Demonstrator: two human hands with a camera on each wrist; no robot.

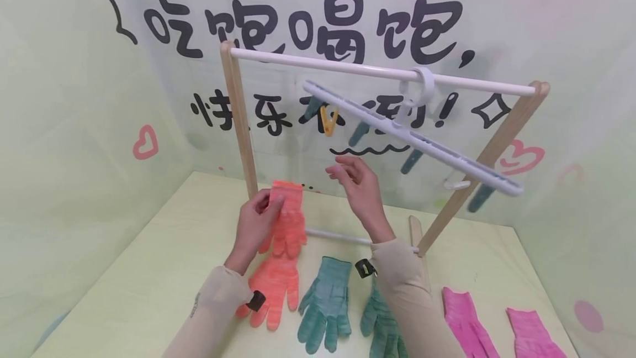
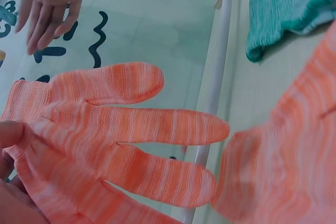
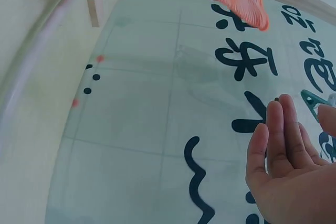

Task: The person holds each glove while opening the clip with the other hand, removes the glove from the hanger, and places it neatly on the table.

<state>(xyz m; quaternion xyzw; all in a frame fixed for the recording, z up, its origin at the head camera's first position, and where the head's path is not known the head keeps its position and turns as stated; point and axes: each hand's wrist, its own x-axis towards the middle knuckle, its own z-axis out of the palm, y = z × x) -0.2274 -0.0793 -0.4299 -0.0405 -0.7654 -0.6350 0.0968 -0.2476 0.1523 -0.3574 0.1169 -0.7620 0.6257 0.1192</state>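
My left hand (image 1: 252, 225) pinches the cuff of an orange knit glove (image 1: 289, 222), holding it up so that its fingers hang down. In the left wrist view that glove (image 2: 131, 129) is spread out, with the thumb pressed on its cuff. A second orange glove (image 1: 275, 286) lies on the table under it. My right hand (image 1: 361, 192) is raised below the hanger, fingers loosely bent and nothing in them. Above it, a white clip hanger (image 1: 397, 132) hangs aslant from the rack, bearing a yellow clip (image 1: 328, 121) and several dark green clips (image 1: 411, 161).
The rack has wooden posts (image 1: 240, 126) and a white top rod (image 1: 323, 64). Two green gloves (image 1: 328, 297) lie in front of it, one partly behind my right sleeve. Two pink gloves (image 1: 467, 319) lie at the right. A printed cloth (image 1: 164, 87) encloses the table.
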